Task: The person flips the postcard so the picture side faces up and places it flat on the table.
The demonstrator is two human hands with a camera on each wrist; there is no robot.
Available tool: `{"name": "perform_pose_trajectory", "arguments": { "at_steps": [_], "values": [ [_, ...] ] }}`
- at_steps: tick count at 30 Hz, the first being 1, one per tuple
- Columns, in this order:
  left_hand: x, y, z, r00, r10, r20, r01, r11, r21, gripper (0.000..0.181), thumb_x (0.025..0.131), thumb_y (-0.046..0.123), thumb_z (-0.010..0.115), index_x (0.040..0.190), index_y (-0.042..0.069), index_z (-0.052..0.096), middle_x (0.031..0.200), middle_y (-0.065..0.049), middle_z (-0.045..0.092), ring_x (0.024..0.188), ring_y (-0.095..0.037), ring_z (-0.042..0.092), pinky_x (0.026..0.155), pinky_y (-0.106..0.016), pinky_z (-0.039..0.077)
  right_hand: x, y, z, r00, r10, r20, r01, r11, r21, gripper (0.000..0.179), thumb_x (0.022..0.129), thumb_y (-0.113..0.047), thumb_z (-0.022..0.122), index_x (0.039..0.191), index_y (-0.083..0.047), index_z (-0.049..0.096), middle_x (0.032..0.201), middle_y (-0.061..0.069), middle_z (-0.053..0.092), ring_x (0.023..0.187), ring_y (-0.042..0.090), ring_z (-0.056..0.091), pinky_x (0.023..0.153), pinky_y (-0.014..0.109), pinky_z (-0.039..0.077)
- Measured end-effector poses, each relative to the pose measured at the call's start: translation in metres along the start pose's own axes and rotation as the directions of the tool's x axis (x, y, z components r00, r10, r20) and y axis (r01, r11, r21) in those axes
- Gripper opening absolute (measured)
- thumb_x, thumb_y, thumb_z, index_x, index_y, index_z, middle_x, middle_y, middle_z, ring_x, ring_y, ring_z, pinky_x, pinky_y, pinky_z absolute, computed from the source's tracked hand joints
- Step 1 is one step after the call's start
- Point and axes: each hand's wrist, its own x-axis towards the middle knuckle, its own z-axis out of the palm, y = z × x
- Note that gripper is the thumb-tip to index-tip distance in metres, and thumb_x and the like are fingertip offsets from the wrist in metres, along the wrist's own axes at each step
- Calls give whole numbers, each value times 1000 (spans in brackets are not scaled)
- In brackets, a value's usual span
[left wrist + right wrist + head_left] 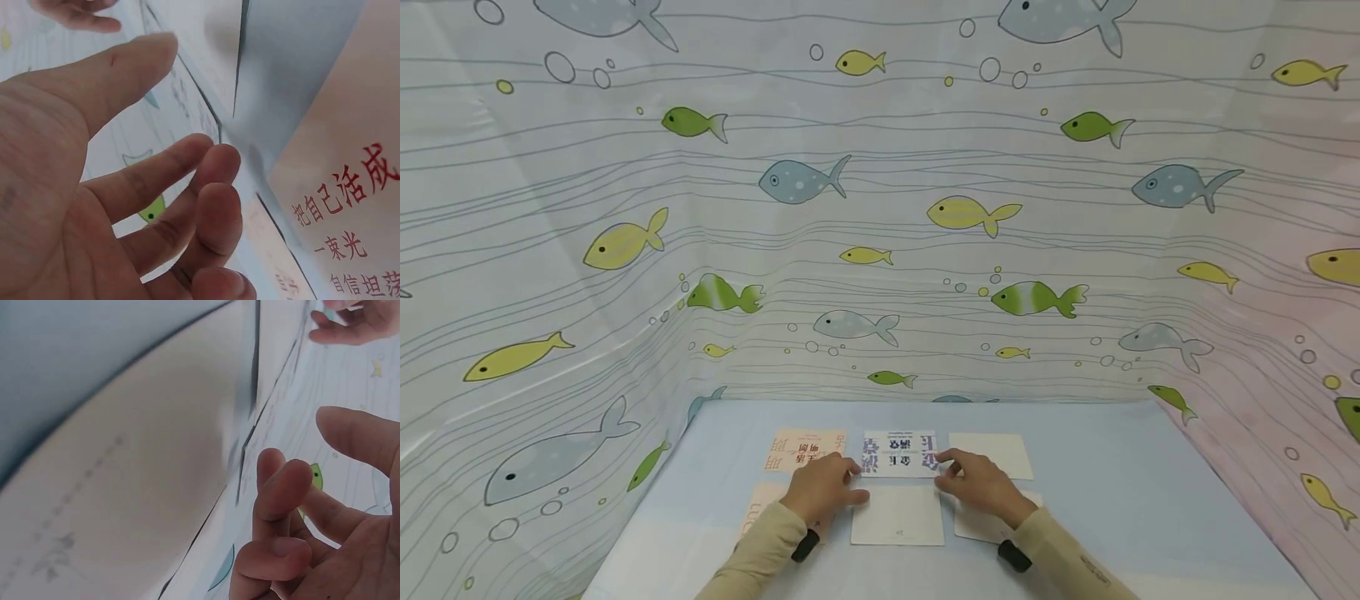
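Two rows of three cards lie flat in front of me. The top middle card [898,468] has purple print, and my hands are on either side of it. My left hand [822,490] is by its left edge, thumb apart from loosely bent fingers. By the right edge is my right hand [983,486], similarly relaxed; whether fingertips touch the card is unclear. Neither hand grips anything. Below is a plain cream card [897,517]. My left hand partly covers a pinkish card with red characters [350,212]; my right arm partly hides a cream card with a grey plant print [144,469].
An orange-printed card [781,450] lies at the top left, a plain cream card [1006,457] at the top right. Beneath them spreads a pale blue table surface [1097,483]. Fish-patterned sheeting [910,275] encloses the back and sides.
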Motion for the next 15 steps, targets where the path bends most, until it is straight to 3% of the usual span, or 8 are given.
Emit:
{"name": "perform_pose_trajectory", "arguments": {
  "at_steps": [6, 15],
  "values": [
    [-12, 7, -3, 999, -7, 41, 5, 999, 50, 62, 70, 48, 89, 112, 5, 74, 83, 3, 55, 68, -14, 51, 59, -37, 44, -9, 3, 0, 998, -59, -2, 59, 997, -49, 48, 92, -35, 74, 132, -9, 63, 93, -5, 63, 76, 13, 54, 62, 32, 45],
    [-16, 7, 4, 997, -34, 67, 30, 997, 69, 75, 66, 51, 90, 120, 2, 70, 92, -4, 58, 69, -18, 53, 61, -41, 48, -21, 4, 4, 994, -111, 15, 113, 985, -129, 62, 85, -44, 81, 132, -9, 62, 95, -6, 59, 84, 14, 51, 77, 42, 46]
  ]
}}
